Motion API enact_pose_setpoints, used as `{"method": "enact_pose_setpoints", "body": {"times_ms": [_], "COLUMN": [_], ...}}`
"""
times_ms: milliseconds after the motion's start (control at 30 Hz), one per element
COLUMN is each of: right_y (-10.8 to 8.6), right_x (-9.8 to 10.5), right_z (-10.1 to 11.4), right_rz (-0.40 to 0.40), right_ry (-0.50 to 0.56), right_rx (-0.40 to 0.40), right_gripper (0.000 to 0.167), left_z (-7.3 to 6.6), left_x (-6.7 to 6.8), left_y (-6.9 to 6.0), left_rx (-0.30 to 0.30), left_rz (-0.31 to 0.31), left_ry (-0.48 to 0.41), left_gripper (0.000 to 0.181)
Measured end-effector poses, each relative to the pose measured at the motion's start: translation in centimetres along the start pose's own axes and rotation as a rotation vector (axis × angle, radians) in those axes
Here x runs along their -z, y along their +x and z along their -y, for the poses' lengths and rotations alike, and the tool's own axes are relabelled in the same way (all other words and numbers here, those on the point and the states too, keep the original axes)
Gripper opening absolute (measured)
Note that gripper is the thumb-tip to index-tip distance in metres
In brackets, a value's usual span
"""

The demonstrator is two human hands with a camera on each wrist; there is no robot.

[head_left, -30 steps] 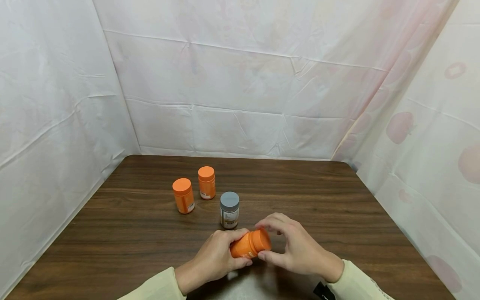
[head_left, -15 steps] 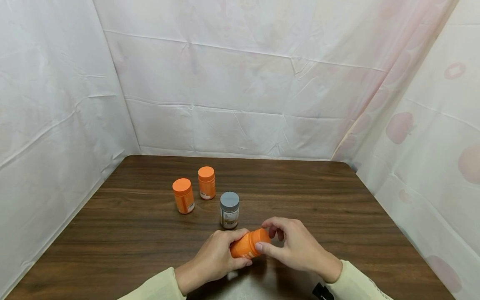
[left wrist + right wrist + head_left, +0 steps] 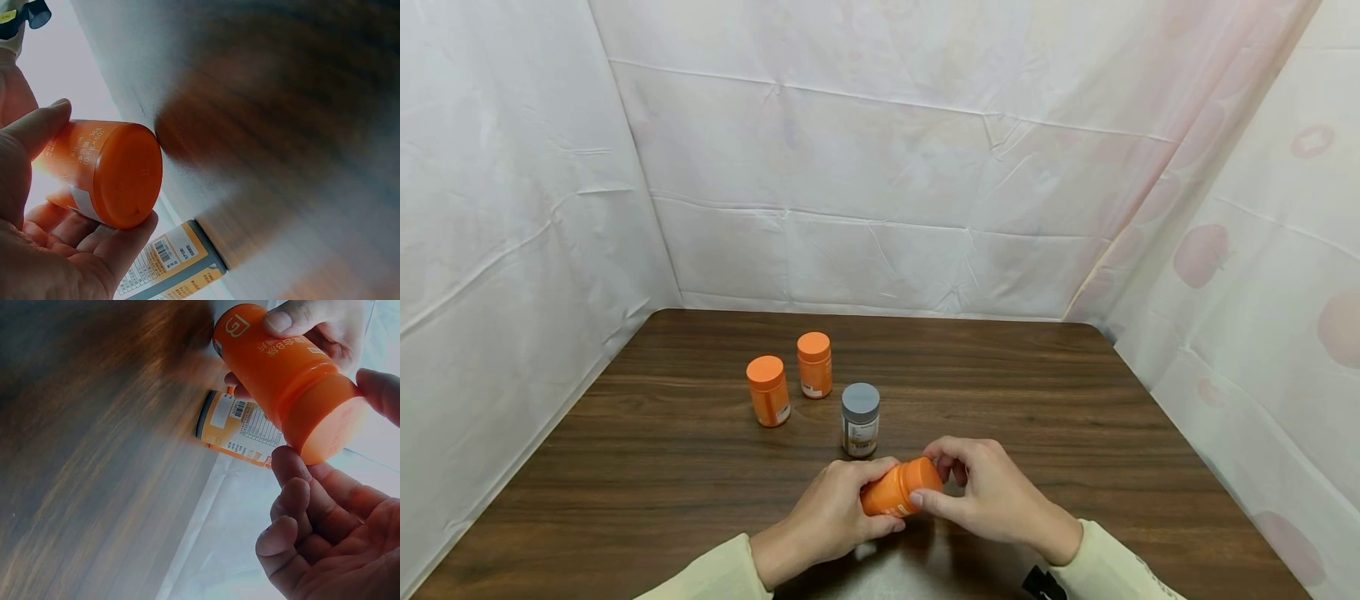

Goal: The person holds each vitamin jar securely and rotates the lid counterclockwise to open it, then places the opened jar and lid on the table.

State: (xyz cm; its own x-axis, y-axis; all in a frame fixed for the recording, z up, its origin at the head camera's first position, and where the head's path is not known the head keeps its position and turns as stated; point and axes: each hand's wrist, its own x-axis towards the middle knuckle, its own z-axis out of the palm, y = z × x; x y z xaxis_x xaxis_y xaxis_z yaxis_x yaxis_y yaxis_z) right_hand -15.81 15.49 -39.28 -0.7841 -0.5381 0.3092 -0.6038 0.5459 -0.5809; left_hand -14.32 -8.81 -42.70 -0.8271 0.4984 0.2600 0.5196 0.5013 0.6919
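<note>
My left hand point(image 3: 827, 515) grips an orange supplement bottle point(image 3: 886, 493) around its body. The bottle is tilted over, its orange cap point(image 3: 921, 475) pointing right. At that cap my right hand point(image 3: 996, 492) pinches the rim between thumb and fingers. In the right wrist view the cap point(image 3: 325, 419) sits on the bottle, with a thumb on one side and a fingertip on the other; the remaining fingers are curled. The bottle's base point(image 3: 130, 175) faces the camera in the left wrist view. Just beyond the left hand stands an upright grey-capped bottle point(image 3: 861, 423).
Two more orange bottles stand upright to the left and farther back, one nearer point(image 3: 767, 392) and one behind point(image 3: 815, 367). The dark wooden table point(image 3: 1000, 375) is bounded by white cloth point(image 3: 880, 167) at the back and sides.
My right hand's fingers have drawn back from over the cap and curled in, while its thumb has shifted up along the cap. The left hand and the bottle stay nearly in place.
</note>
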Motion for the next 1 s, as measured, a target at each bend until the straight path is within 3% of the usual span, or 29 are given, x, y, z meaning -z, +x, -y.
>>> {"method": "enact_pose_setpoints", "body": {"times_ms": [1000], "right_y": [-0.24], "right_x": [0.88], "right_z": [-0.31], "right_rz": [-0.019], "right_ry": [0.038], "right_rx": [0.190], "right_gripper": [0.050], "left_z": [-0.03], "left_x": [0.10], "left_y": [0.13], "left_rx": [-0.005], "left_rz": [0.010], "left_ry": [0.010], "left_gripper": [0.041]}}
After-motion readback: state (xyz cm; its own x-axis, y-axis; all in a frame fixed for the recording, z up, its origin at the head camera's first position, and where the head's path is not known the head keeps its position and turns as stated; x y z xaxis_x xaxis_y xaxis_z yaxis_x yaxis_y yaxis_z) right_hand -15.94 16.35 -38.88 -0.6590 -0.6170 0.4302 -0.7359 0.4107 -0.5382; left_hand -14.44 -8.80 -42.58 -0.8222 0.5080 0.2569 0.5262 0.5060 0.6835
